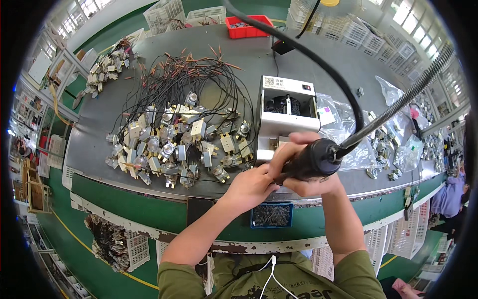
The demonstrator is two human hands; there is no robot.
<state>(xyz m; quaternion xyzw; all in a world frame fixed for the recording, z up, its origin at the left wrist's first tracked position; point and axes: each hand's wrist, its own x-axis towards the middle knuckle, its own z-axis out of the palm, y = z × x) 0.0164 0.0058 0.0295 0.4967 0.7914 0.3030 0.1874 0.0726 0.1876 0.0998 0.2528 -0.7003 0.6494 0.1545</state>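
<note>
My right hand [316,186] is wrapped round a black electric screwdriver [318,158], which hangs from a coiled steel spring [398,97] and a black cable [318,57]. Close against its front end, my left hand [251,185] has its fingers pinched together; whatever they hold is hidden behind the fingers and the tool. Just beyond both hands stands a white screw feeder [290,124] with a dark hopper. To the left lies a heap of small lamp-holder-like parts [181,152] with clear round tops, white blocks and black wires [194,74].
A blue tray [252,218] of small screws sits at the bench's near edge. Plastic bags [356,149] and loose metal parts [381,149] lie on the right. A red bin [247,31] stands at the far edge, with another wired heap [107,70] at far left.
</note>
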